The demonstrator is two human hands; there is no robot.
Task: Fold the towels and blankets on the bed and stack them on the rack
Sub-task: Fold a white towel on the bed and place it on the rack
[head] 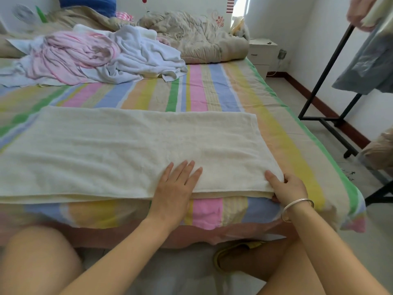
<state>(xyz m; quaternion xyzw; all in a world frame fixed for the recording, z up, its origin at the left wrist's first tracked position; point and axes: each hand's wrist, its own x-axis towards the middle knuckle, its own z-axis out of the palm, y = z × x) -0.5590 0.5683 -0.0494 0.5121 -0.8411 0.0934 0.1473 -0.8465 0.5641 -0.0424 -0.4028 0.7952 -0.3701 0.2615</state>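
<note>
**Fig. 1. Cream towel held at its near right corner, mid-fold**

The fingers [187, 170] of the left hand [176, 188] are laid straight and slightly spread. They are pressed flat on the cream towel [127, 145] at its near edge, and nothing is gripped. The thumb [274, 177] of the right hand [287, 189] is set on top of the towel's near right corner. The other fingers are tucked beneath, so the layered corner is pinched (a silver bangle [297, 206] is worn on that wrist).

The towel is seen doubled lengthwise, with layers showing along its near edge, and it is spread flat on the striped bed [212, 92]. Well beyond the towel's far edge a heap of pink and white linen [95, 56] is seen unfolded. To the right of the towel, off the bed, the black rack [327, 67] is stood on the floor.

The step in hand is judged to be the crosswise fold. For the next move, the pinched corner would be lifted and carried toward the towel's left end, with the flat hand used as an anchor. The edges would need to be kept aligned, since loose terry layers are likely to slide.
</note>
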